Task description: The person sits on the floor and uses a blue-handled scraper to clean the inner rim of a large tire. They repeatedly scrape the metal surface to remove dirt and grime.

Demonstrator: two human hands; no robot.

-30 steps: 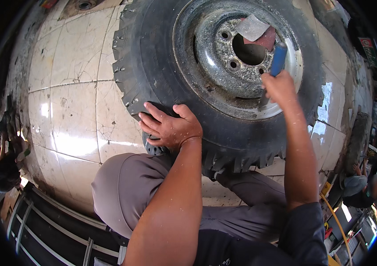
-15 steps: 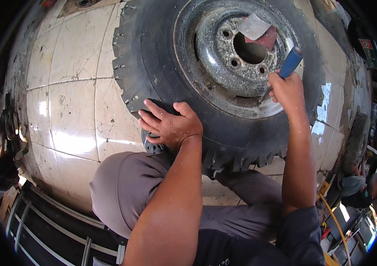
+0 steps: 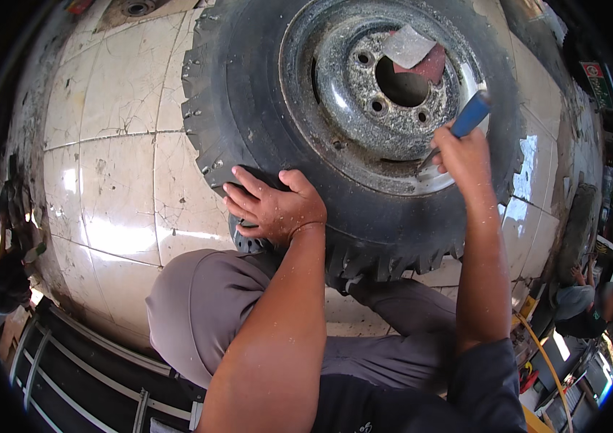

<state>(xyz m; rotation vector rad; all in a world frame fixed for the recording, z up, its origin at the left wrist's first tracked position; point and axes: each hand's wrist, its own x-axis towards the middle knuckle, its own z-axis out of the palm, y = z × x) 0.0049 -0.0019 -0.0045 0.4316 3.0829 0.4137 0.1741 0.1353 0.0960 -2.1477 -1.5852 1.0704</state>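
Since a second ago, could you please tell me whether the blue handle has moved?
Yes: judged against the centre hole, the blue handle has shifted right and lower in the picture.

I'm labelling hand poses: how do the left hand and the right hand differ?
The left hand lies open and spread; the right hand is closed around a blue-handled tool. The left hand rests at the outer edge of the tire, while the right hand is over the wheel rim. Both are bare.
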